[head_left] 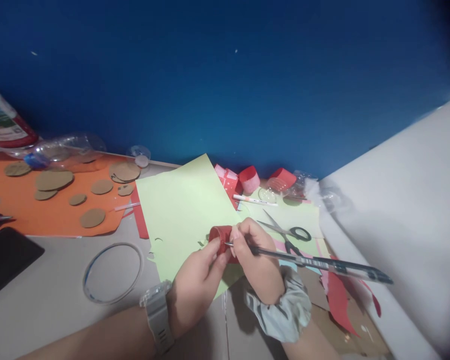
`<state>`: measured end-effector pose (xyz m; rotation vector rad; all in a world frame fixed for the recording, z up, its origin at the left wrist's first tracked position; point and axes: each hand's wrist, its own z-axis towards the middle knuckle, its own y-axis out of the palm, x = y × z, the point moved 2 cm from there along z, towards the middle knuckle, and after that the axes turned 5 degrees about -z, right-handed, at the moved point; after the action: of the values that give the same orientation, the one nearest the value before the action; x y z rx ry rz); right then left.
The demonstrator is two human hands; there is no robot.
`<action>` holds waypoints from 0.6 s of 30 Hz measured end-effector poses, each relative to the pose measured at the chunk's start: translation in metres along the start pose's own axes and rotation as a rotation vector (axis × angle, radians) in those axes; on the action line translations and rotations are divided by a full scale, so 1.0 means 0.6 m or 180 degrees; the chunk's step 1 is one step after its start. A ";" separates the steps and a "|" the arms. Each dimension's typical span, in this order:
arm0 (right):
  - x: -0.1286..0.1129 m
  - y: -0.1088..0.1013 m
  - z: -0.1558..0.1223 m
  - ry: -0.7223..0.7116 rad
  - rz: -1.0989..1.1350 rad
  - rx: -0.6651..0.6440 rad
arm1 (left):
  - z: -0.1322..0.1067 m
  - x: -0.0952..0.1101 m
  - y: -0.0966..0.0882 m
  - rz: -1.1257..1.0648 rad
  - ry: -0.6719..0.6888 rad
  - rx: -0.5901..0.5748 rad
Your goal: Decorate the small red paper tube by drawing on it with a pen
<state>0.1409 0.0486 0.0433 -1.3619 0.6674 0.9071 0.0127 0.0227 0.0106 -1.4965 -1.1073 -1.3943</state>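
Note:
My left hand (195, 282), with a pale watch on the wrist, pinches a small red roll of crepe paper (220, 236) from the left. My right hand (257, 262), a scrunchie round its wrist, is closed on a clear pen (322, 264) whose tip touches the red roll. Both hands work over a light green paper sheet (180, 210) that has small cut-outs along its lower edge. Black-handled scissors (290, 235) lie just right of my right hand.
An orange sheet (56, 212) holds several brown cardboard discs (54, 180). A clear plastic ring (112, 272) lies at front left, a dark tablet (7, 257) at far left. Plastic bottles (63, 150), red crepe rolls (249, 179) and a white marker (255, 200) line the blue wall. A white board (397, 220) rises at right.

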 end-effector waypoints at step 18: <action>-0.003 -0.005 0.002 -0.0101 -0.0091 -0.0223 | 0.001 -0.007 0.000 0.0042 0.0111 -0.0047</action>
<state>0.1428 0.0495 0.0463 -1.4130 0.5952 0.9346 0.0129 0.0227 0.0065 -1.4817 -1.0661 -1.4172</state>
